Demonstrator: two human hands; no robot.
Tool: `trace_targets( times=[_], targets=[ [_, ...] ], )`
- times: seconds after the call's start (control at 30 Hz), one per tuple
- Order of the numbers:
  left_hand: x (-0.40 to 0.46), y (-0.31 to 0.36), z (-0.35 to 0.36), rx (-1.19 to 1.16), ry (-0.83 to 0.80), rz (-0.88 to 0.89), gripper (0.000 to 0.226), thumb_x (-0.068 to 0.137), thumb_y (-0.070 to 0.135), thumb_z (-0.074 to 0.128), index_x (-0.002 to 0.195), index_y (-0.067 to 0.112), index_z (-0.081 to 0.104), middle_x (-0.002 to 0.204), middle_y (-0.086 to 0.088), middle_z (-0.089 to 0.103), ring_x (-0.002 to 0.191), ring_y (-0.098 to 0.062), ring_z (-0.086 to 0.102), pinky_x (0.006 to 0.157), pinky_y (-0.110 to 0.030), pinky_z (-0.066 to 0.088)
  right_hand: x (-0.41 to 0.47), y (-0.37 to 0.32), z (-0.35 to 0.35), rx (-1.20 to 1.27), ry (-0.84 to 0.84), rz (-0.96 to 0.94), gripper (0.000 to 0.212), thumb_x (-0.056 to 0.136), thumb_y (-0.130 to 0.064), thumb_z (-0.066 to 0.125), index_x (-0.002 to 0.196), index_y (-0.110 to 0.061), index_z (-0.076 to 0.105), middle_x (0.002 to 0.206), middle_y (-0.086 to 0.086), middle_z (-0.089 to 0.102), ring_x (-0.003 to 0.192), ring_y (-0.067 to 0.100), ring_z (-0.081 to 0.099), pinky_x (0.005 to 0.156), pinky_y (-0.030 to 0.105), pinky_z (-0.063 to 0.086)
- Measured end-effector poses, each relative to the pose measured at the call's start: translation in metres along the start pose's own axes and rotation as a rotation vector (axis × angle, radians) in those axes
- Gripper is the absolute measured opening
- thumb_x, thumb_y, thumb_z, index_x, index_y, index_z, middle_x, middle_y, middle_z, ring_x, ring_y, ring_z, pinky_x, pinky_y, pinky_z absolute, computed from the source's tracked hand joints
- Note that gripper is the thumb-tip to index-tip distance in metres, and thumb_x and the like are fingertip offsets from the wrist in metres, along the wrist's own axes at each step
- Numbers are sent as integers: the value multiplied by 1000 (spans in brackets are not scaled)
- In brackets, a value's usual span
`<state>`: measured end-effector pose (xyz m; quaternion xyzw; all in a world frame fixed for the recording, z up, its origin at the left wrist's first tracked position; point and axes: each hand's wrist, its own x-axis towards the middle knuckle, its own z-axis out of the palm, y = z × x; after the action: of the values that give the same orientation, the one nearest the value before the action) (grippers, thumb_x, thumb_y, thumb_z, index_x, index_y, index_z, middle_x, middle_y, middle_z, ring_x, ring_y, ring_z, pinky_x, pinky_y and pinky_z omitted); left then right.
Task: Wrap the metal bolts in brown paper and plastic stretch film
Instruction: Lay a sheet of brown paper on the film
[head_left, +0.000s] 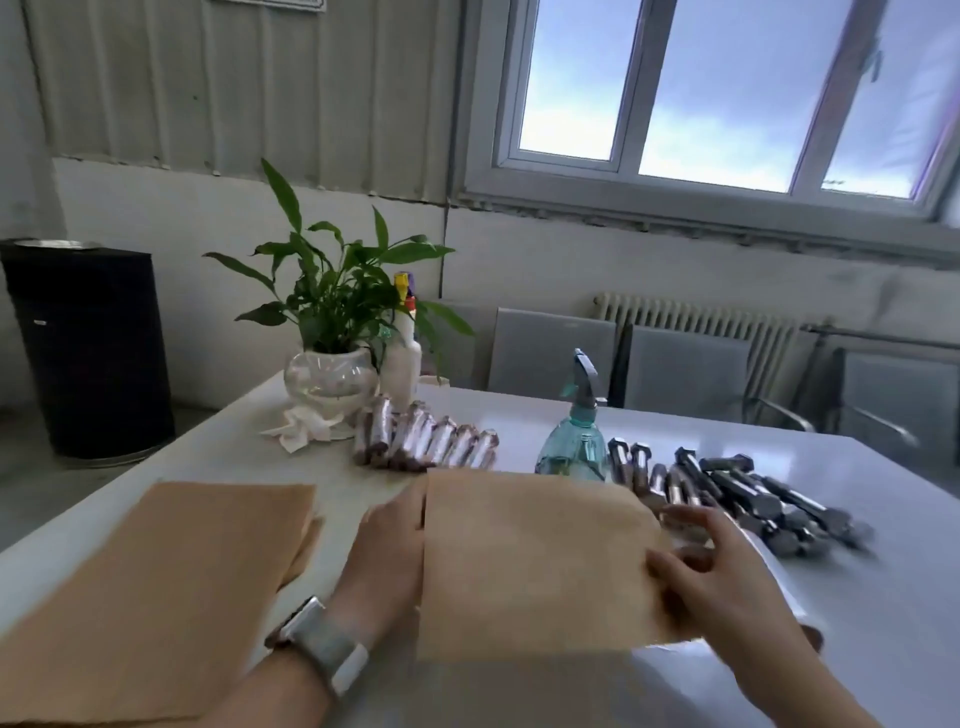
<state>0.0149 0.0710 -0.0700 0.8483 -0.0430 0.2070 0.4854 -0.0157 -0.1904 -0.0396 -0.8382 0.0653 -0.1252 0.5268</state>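
Looking through the head camera, I see both hands holding one brown paper sheet (535, 566) just above the white counter (883, 597). My left hand (389, 551) grips the sheet's left edge, with the thumb on top and the other fingers hidden behind the paper. My right hand (727, 577) is at the sheet's right edge, and its fingers (675, 566) are curled and seem to pinch the paper, though it is a bit blurry there. The bare metal bolts (753, 499) lie in a loose pile on the counter, just past the right hand, to the right and a little farther away. Their long sides point mostly away from me and slant to the left. So the right hand is the nearer one to the bolts, and I think it is the hand to pick one up next. The sheet would have to lie flat first, and the bolt should go across it so the paper can roll around its long side. A stack of more brown paper (156, 592) lies flat on the left, near the left wrist, which wears a watch (324, 644). Behind the sheet sits a row of wrapped bolts (426, 441), shiny with plastic film, so some of the job looks done. A green spray bottle (574, 436) stands between the wrapped row and the bare pile. A plant in a glass bowl (332, 379) and a white bottle (405, 358) stand at the far left corner. I cannot see any roll of stretch film.
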Motion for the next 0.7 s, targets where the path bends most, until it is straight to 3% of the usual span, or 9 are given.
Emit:
trace_targets(
  times=[0.07, 0.17, 0.2, 0.27, 0.37, 0.43, 0.5, 0.6, 0.7],
  targets=[
    [1, 0, 3, -123, -28, -30, 28, 95, 14, 45, 91, 32, 65, 74, 11, 70, 69, -4, 64, 66, -23, 49, -3, 12, -6, -58, -5, 5, 27, 88, -9, 66, 102, -30, 59, 74, 10, 69, 48, 23, 63, 43, 32, 50],
    [2, -3, 6, -203, -129, -77, 22, 95, 24, 46, 99, 39, 60, 60, 6, 63, 57, -9, 58, 68, -34, 49, -2, 21, -8, -132, -17, 4, 22, 90, -7, 59, 92, -29, 63, 75, 10, 67, 37, 14, 57, 35, 25, 45],
    [2, -7, 6, -167, -167, -60, 18, 93, 30, 51, 104, 42, 57, 61, 7, 63, 59, -8, 58, 68, -33, 48, 0, 24, -8, -169, -19, -5, 23, 90, -7, 57, 90, -29, 64, 73, 7, 66, 39, 10, 57, 37, 23, 46],
    [0, -10, 6, -43, -232, 2, 32, 86, 32, 64, 112, 47, 52, 72, 14, 66, 65, -5, 59, 71, -27, 48, 3, 28, -6, -248, -13, -24, 23, 89, -10, 56, 89, -31, 65, 72, -5, 67, 51, 2, 58, 44, 12, 43],
    [-3, -2, 6, 143, -254, 121, 52, 78, 30, 73, 118, 51, 48, 89, 21, 66, 79, -4, 59, 78, -16, 43, 6, 32, -3, -343, -6, -55, 20, 90, -17, 59, 102, -30, 69, 90, -14, 68, 77, 0, 59, 61, 5, 38],
    [-4, 2, 7, 217, -254, 180, 55, 77, 29, 75, 122, 46, 49, 101, 23, 61, 87, -1, 57, 84, -18, 43, 6, 35, -2, -422, -11, -74, 22, 90, -23, 60, 111, -25, 70, 107, -11, 69, 97, 5, 60, 78, 11, 39],
    [-3, 2, 8, 249, -263, 187, 50, 79, 31, 74, 123, 41, 52, 113, 22, 55, 99, 1, 53, 96, -27, 41, 6, 35, -1, -494, -11, -94, 23, 89, -28, 60, 109, -20, 69, 110, -6, 69, 105, 11, 60, 89, 21, 43],
    [-1, -3, 6, 301, -317, 191, 53, 76, 43, 74, 125, 41, 53, 130, 23, 42, 122, 0, 41, 109, -30, 31, 3, 31, -1, -687, -52, -174, 29, 89, -39, 55, 107, -18, 63, 104, 2, 67, 101, 19, 58, 86, 32, 45],
    [3, -4, 2, 290, -475, 223, 61, 64, 63, 67, 122, 47, 53, 136, 31, 38, 126, 7, 38, 111, -30, 30, 4, 24, 0, -923, -165, -207, 35, 91, -47, 46, 114, -20, 49, 108, 6, 61, 102, 25, 57, 79, 34, 43]
  ],
)
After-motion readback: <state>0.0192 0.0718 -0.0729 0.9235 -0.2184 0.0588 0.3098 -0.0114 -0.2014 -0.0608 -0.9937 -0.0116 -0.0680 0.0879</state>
